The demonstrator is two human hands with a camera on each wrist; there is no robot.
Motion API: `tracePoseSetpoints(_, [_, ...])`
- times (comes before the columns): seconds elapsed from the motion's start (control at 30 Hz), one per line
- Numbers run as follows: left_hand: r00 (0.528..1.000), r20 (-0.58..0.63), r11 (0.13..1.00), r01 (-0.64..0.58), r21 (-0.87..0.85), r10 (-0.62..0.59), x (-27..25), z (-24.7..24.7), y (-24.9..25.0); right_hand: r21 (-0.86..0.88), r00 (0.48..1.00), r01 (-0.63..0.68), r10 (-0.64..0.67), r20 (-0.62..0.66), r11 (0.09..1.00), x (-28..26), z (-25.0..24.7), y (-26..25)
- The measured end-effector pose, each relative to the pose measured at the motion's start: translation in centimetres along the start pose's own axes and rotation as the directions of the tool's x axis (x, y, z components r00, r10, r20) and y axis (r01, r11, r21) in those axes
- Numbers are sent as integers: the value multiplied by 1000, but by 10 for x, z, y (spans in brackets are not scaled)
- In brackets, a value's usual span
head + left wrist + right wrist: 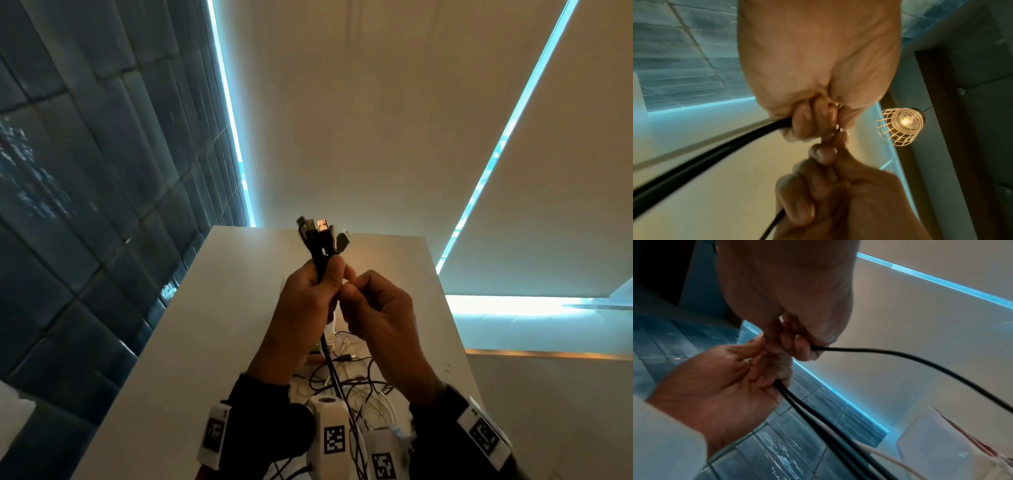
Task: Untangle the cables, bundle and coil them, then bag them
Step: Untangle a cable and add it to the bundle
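Clearly the left hand (305, 301) is clenched round a bunch of black cables (320, 246) just below their plugs, held up over the white table (191, 342), while the right hand (380, 318), touching it, pinches a thin black lead (900, 356). These cords look light, limp and springy. Gripping close behind the stiff plugs should keep the ends together; the loose tangle (346, 383) below will likely drag and snag.

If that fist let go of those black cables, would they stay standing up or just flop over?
Probably flop. Below the left hand the black cables sag in loose curves down to the tangle on the white table. Only the short plug ends stand up above the fist. The right hand pinches one thin strand, which bends easily.
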State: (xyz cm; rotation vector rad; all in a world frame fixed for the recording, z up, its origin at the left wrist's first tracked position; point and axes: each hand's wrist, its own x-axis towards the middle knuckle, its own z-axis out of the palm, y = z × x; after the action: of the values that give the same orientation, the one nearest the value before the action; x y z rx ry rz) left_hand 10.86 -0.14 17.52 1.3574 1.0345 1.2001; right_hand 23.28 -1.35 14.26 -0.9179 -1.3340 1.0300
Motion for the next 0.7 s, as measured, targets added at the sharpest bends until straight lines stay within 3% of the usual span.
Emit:
tracePoseSetpoints(0.2, [983,-184,1000,-10,-3,9,3,-1,0,-184,992,39,-16,122,982,7,-1,8])
tracePoseSetpoints(0.33, [984,-174,953,-10,-302,-44,3,-6,5,-347,993,-9,49,107,938,0,-10,44])
tracePoseSetpoints(0.7, [974,-220,912,-46,-408,-49,-1,-23,10,-376,980,-150,187,63,915,-14,-25,110])
